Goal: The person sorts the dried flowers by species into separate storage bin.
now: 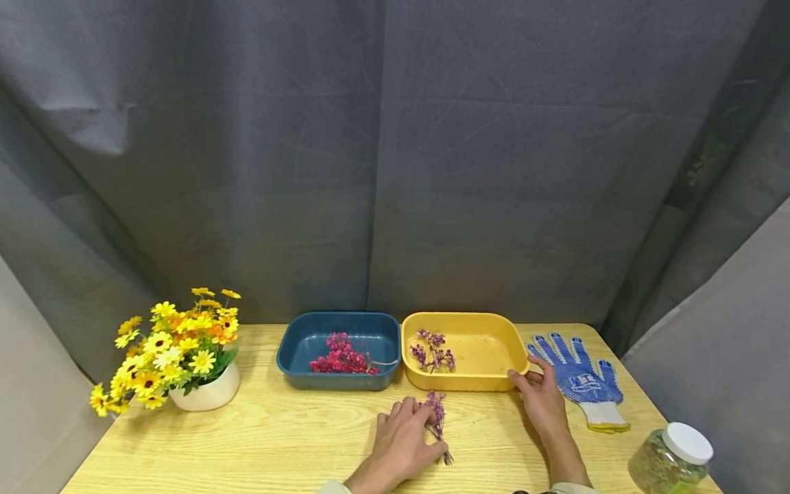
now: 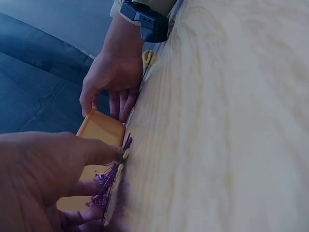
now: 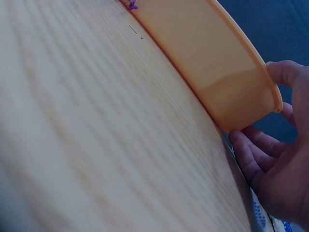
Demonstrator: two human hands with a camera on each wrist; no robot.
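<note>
On the table, my left hand (image 1: 401, 439) holds a sprig of purple dried flowers (image 1: 435, 415). Its thumb lies at the stem end and its fingers at the flower heads, as the left wrist view shows. My right hand (image 1: 543, 398) grips the right end of a yellow basin (image 1: 481, 382). In the right wrist view, the thumb is on the rim of that basin (image 3: 227, 72) and the fingers are against the outer wall. Another purple sprig (image 1: 434, 353) lies inside it, at the left. A blue basin (image 1: 308, 381) on its left contains pink dried flowers (image 1: 342, 358).
At the left stands a white pot (image 1: 210, 394) of yellow artificial flowers (image 1: 173, 350). Blue-and-white work gloves (image 1: 583, 384) lie right of the yellow basin. A clear jar with a white lid (image 1: 685, 442) stands at the front right. A grey curtain (image 1: 370, 171) hangs behind the table.
</note>
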